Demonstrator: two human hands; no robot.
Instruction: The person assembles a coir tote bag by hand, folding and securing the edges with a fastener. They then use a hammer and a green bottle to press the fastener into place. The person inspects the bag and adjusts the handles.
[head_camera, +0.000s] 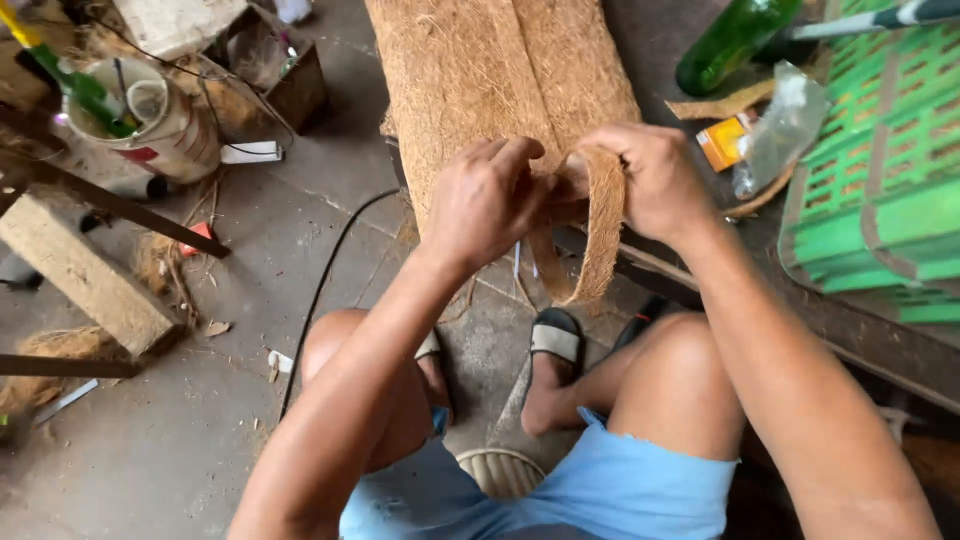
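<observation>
My left hand (487, 195) and my right hand (655, 180) meet at chest height over my knees, both pinching a narrow strip of brown coconut-fibre matting (603, 225) bent into a loop. The loop hangs down between my hands to about shin level. A thin pale thread or needle (518, 262) dangles below my left hand. Behind the hands lies a wide sheet of the same fibre matting (480, 70), running away from me. My fingertips hide the spot where the strip's ends join.
A green plastic crate (880, 190) stands at right, with a green glass bottle (735, 40) and an orange packet (722, 142) beside it. At left are a white bucket with tools (165, 125), a wooden block (85, 275), a black cable (320, 290) and loose fibre scraps on the concrete floor.
</observation>
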